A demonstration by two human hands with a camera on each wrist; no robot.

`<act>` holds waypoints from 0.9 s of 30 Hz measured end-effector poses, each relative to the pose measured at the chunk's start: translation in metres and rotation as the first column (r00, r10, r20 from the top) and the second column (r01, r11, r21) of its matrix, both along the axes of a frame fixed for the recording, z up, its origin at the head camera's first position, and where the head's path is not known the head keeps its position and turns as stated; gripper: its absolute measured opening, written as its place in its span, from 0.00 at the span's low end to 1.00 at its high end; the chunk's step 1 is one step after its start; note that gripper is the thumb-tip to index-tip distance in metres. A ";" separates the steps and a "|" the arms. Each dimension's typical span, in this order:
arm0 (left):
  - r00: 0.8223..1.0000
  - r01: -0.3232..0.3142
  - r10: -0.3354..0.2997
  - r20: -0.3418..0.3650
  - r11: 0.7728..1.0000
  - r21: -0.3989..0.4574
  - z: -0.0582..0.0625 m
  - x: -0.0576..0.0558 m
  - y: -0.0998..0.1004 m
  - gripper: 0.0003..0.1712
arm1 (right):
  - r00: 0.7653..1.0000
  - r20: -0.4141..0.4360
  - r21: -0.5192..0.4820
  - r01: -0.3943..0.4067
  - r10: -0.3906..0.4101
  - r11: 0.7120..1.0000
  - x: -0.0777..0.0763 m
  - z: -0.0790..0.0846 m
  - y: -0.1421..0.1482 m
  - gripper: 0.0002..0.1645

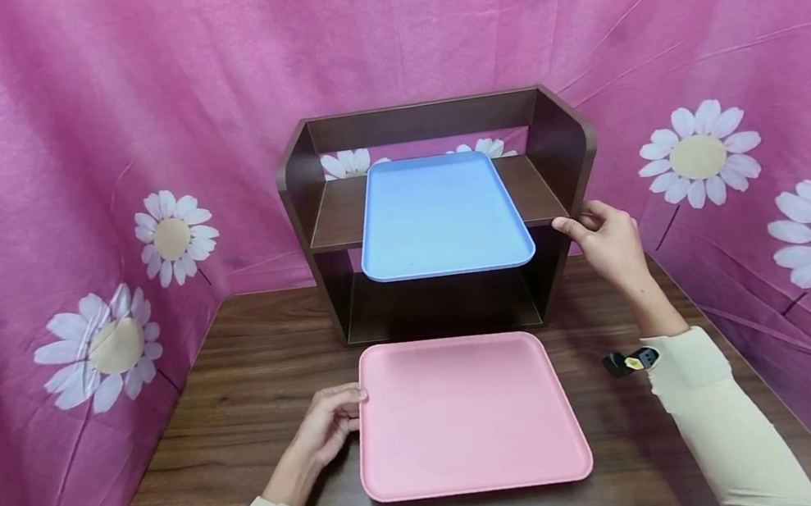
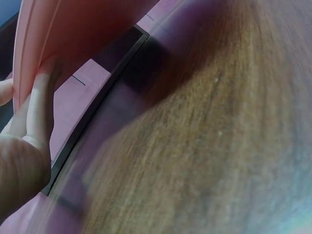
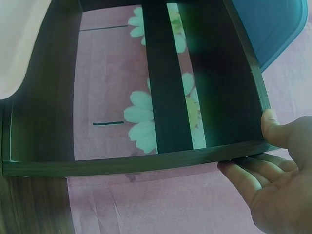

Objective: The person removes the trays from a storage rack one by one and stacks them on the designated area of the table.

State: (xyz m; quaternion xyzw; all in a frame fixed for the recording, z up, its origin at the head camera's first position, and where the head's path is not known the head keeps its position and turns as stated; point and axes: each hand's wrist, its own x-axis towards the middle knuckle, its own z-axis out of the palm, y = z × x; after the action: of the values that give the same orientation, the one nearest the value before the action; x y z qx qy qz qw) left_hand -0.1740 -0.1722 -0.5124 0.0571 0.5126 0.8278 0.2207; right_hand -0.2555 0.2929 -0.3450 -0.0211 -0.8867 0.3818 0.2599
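A pink tray (image 1: pixel 467 415) is in front of a dark brown two-level shelf (image 1: pixel 422 123). My left hand (image 1: pixel 330 422) pinches the tray's left rim, thumb on top and fingers underneath. The left wrist view looks at the tray's underside (image 2: pixel 92 29), raised over the tabletop. On the upper level of the shelf lies a blue tray (image 1: pixel 446 216), its near end jutting past the board's front edge. My right hand (image 1: pixel 608 240) grips the shelf's right side panel, with the thumb at the front where the middle board (image 3: pixel 261 92) meets it and the other fingers on the outer face.
The shelf stands on a brown wood-grain table (image 1: pixel 243 402), towards its back edge. A pink cloth (image 1: pixel 209 76) with printed daisies hangs behind and along both sides. The shelf's lower level (image 1: pixel 441 307) is under the blue tray.
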 end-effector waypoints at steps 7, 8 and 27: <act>1.000 0.004 -0.004 0.023 1.000 -0.010 -0.004 0.000 0.001 0.21 | 1.000 0.008 -0.011 -0.003 0.003 1.000 -0.001 0.000 0.000 0.28; 1.000 0.005 -0.005 0.025 1.000 -0.011 -0.004 0.000 0.001 0.21 | 1.000 0.008 -0.011 -0.004 0.004 1.000 0.000 0.001 0.000 0.28; 0.991 -0.129 0.124 -0.042 0.890 -0.437 0.003 -0.003 0.008 0.23 | 1.000 -0.003 -0.022 -0.001 0.001 1.000 0.000 -0.001 0.000 0.27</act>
State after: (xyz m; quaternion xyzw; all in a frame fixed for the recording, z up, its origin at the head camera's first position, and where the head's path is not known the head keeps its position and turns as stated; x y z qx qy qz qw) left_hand -0.1765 -0.1642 -0.5089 -0.0223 0.6898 0.7034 0.1702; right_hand -0.2552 0.2928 -0.3456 -0.0231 -0.8820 0.3917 0.2608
